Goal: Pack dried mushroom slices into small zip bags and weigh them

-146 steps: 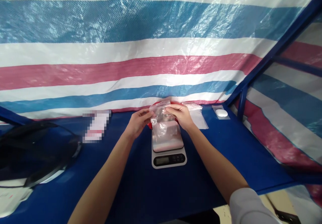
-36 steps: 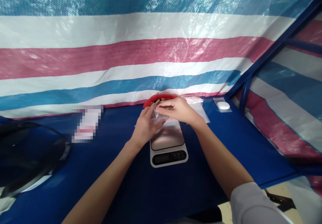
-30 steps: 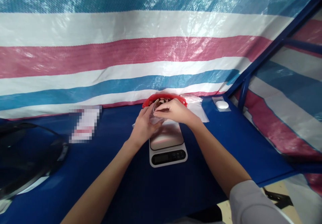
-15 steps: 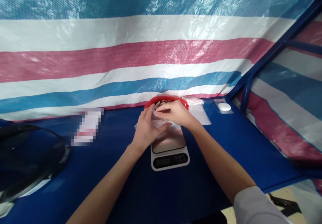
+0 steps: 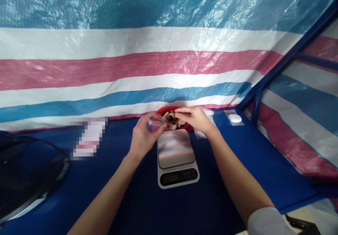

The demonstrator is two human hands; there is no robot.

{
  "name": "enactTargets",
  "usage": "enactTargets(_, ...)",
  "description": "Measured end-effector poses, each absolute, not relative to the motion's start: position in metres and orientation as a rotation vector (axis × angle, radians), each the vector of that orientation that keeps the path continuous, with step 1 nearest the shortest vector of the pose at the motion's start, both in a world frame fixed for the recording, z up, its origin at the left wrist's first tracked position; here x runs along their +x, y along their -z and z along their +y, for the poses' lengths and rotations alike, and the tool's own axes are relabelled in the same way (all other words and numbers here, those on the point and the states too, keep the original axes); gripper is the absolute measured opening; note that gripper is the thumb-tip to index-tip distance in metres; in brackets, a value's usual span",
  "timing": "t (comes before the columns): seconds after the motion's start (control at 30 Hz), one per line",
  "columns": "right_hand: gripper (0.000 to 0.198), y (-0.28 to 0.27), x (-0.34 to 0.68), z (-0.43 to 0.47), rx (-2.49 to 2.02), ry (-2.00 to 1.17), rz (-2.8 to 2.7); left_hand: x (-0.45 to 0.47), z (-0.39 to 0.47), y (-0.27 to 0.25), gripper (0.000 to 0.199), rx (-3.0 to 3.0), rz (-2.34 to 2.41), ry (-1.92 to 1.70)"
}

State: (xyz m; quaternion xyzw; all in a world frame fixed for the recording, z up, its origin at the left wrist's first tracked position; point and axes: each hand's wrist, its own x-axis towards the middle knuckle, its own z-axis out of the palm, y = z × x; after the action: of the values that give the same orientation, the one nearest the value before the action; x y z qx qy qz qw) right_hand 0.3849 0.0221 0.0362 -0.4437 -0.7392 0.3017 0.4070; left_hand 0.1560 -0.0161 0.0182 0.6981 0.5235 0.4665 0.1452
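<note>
My left hand is closed around a clear plastic bag, its rounded mouth spread toward the right. Just beyond the scale sits a red basket filled with pale and brown dried slices, perhaps mushroom. Over the basket's right side, my right hand pinches its fingers together; whatever lies between the fingertips is too small to tell. Below both hands is a white kitchen scale with a shiny metal plate, nothing resting on it and its display dark.
Flat clear bags lie right of the basket. Farther right, a white rounded case rests on a small bag. A blurred-out packet and a dark round object are at left. Behind the blue table hangs a striped tarp.
My hands have moved apart: the left went left with the bag, now spread wider, and the right went to the basket. The slices and the scale's plate show more fully.
</note>
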Motion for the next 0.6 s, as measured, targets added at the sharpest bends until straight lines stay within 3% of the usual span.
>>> enactTargets(0.27, 0.025, -0.034, 0.371, 0.03, -1.397, -0.259, -2.242, 0.139, -0.008, -0.02, 0.049, 1.893, 1.568, -1.343)
enactTargets(0.6, 0.031, -0.034, 0.351, 0.037, -1.396, -0.036, -2.303, 0.134, -0.005, -0.021, 0.046, 1.89, 1.528, -1.336)
